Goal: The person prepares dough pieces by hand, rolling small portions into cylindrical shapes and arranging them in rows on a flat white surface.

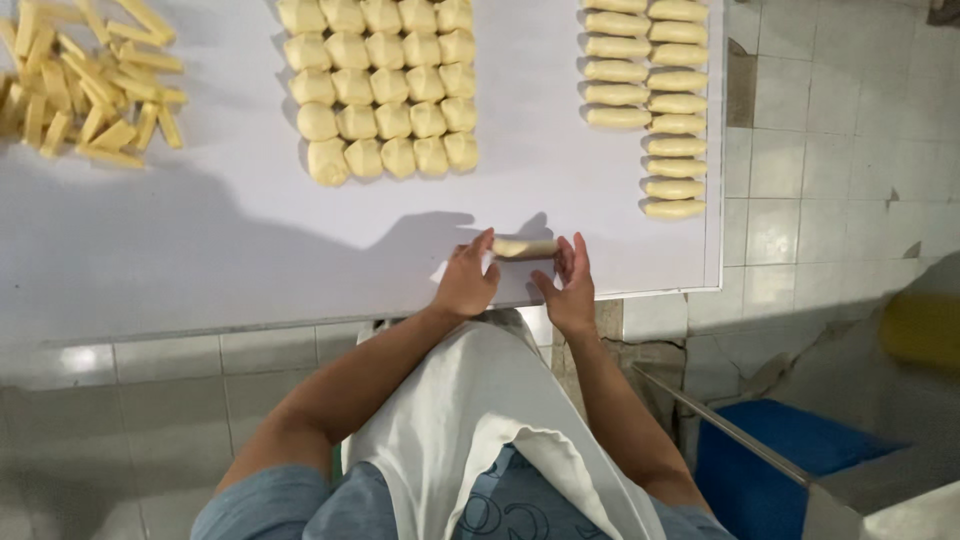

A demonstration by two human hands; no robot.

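Observation:
A small pale dough roll (524, 248) lies near the front edge of the white table (200, 250). My left hand (466, 280) touches its left end with the fingertips. My right hand (570, 285) is at its right end, fingers curled beside it. Both hands pinch the roll between them. Farther back sits a block of several rounded dough pieces (383, 90). At the right, two columns of finished dough rolls (660, 105) lie in rows. A heap of yellow sticks (90, 85) is at the far left.
The table's right edge (722, 150) borders a white tiled wall or floor (840, 150). A blue bin (790, 460) and a metal rail (730, 430) stand low at the right. I wear a white apron (470, 430).

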